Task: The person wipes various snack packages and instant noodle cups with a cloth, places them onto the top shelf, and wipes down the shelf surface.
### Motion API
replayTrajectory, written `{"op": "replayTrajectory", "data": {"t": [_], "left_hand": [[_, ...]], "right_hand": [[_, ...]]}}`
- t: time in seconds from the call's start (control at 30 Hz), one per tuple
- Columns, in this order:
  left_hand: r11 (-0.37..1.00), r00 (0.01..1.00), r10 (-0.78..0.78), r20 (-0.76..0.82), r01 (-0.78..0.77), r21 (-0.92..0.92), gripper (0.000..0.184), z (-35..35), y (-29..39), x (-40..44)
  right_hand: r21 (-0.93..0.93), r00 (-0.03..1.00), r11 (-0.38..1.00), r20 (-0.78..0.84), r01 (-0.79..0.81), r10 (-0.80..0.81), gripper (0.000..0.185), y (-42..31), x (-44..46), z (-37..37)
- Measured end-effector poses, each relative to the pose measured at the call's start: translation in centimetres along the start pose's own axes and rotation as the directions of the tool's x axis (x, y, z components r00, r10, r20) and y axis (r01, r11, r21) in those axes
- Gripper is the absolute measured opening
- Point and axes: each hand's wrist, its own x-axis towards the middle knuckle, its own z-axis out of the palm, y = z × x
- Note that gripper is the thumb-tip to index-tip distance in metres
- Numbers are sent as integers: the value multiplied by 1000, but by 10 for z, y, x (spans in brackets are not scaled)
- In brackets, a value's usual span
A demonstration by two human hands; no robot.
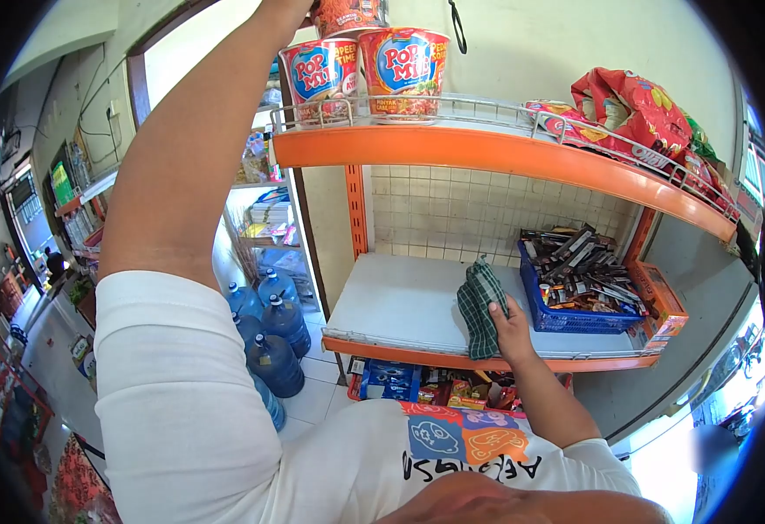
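My left arm stretches up to the top shelf, where my left hand (290,9) grips an instant noodle cup (348,15) from its left side. Most of those fingers are cut off by the upper edge of the view. Beneath that cup, two more Pop Mie noodle cups, a left one (319,77) and a right one (403,72), stand upright side by side. Lower down, my right hand (510,328) is closed on a bunched green checkered cloth (482,307), over the front part of the middle shelf (409,293).
A blue basket (575,320) full of small packets sits right of the cloth, beside an orange box (660,301). Red snack packs (636,109) lie on the wire-railed top shelf (478,144). Blue water jugs (275,364) stand on the floor at left. Packaged goods (390,380) fill the space below.
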Motion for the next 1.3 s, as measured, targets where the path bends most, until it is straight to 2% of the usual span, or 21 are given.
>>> {"op": "replayTrajectory", "data": {"t": [0.1, 0.2, 0.33, 0.4, 0.43, 0.5, 0.53, 0.6, 0.7, 0.73, 0.8, 0.83, 0.87, 0.93, 1.03, 1.07, 1.13, 1.3], "left_hand": [[997, 995, 42, 96, -48, 66, 55, -8, 8, -15], [997, 991, 64, 114, -68, 27, 60, -7, 8, -17], [991, 997, 82, 13, -83, 109, 68, -1, 8, -20], [987, 996, 94, 6, -94, 131, 81, -1, 8, -19], [987, 995, 95, 5, -95, 130, 81, -3, 0, -10], [972, 976, 218, 17, -219, 86, 95, -4, -12, 7], [972, 976, 217, 17, -217, 84, 95, -6, -14, 11], [921, 964, 255, 76, -266, 285, 116, -12, -15, 17], [932, 973, 224, 47, -228, 281, 123, -28, -17, 14], [933, 974, 223, 49, -228, 280, 123, -29, -7, -6], [977, 998, 1, -57, 11, 215, 122, -34, 10, -47], [978, 985, -155, -76, 164, 127, 110, -47, -16, -31], [978, 985, -158, -73, 166, 128, 110, -52, -32, -33], [952, 949, -306, 76, 303, 44, 105, -61, -58, -44], [857, 823, -478, 309, 513, -42, 98, -67, -71, -67], [855, 821, -481, 309, 517, -42, 98, -64, -73, -76], [957, 935, -266, 233, 284, -49, 95, -40, -59, -102], [963, 949, -264, 171, 270, -13, 85, -30, -52, -114]], "right_hand": [[71, 999, 997, 18, -41, 40, 31, -3, 0, 1], [72, 999, 996, 22, -47, 46, 30, 1, 2, 0], [74, 997, 994, 7, -82, 81, 30, 2, 4, -1], [105, 995, 990, 2, -98, 98, 31, 1, 4, 0], [104, 995, 990, 3, -97, 98, 31, 1, 5, 0], [120, 996, 988, 5, -93, 93, 31, 0, 4, 1], [119, 996, 988, 4, -94, 94, 31, -1, 4, 2], [115, 995, 989, 3, -95, 95, 31, -3, 4, 3], [89, 994, 991, -24, -103, 106, 32, 8, 6, -3], [90, 994, 990, -26, -105, 107, 32, 6, 6, -2], [99, 996, 991, 6, -85, 85, 31, -2, 4, 2], [103, 996, 991, 3, -87, 88, 31, -3, 4, 2], [100, 997, 992, -2, -79, 79, 31, -3, 4, 3], [99, 997, 992, -6, -75, 76, 31, -3, 4, 3], [115, 995, 989, -7, -95, 96, 32, 2, 6, 0], [115, 995, 988, -7, -99, 100, 32, 3, 6, 0], [140, 994, 985, -13, -103, 106, 32, 4, 6, 0], [168, 995, 981, -1, -98, 100, 33, 3, 7, 1]]}}
